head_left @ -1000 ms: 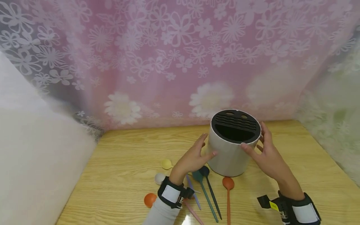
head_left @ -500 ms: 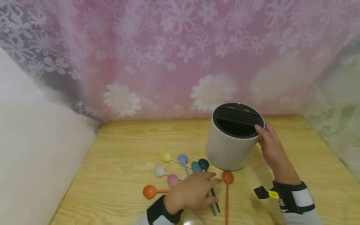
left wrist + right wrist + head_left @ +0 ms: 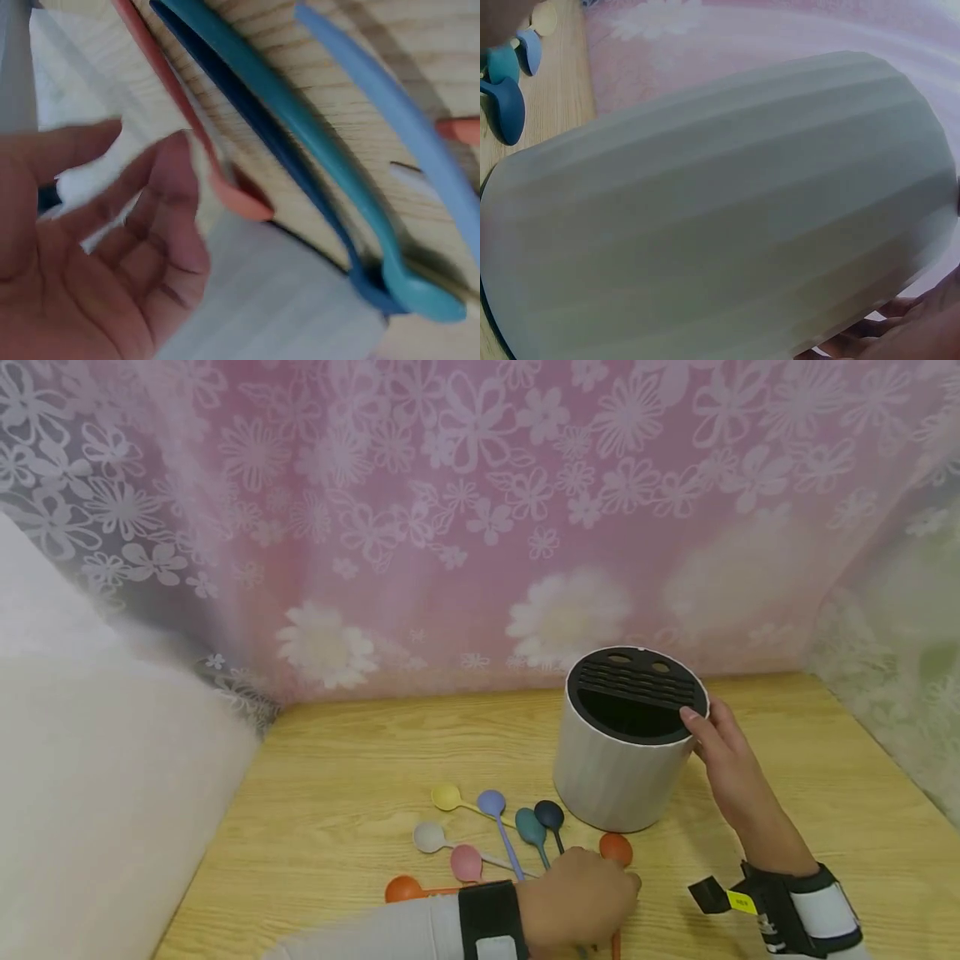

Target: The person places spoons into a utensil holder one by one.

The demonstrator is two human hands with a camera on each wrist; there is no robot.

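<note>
My right hand [image 3: 731, 768] holds the right side of a white ribbed utensil holder [image 3: 618, 785], its thumb over the rim of the black slotted top [image 3: 637, 685]. The holder's ribbed wall fills most of the right wrist view. My left hand [image 3: 581, 897] is over the red-orange spoon [image 3: 616, 848] and hides much of its handle in the head view. In the left wrist view, thumb and fingers are bent and apart, with nothing between them, right beside that spoon's handle. A navy spoon [image 3: 277, 142] and a teal spoon [image 3: 330, 150] lie close by.
Left of the holder, more spoons lie on the wooden table [image 3: 337, 760]: yellow [image 3: 446, 796], lilac [image 3: 492, 802], pale grey [image 3: 429, 837], pink [image 3: 467, 862] and an orange one [image 3: 403, 888]. A pink floral curtain [image 3: 420, 543] hangs behind.
My left hand has left the holder's side and come down over the spoons, then right to the red-orange one. The right hand has closed onto the holder's rim.
</note>
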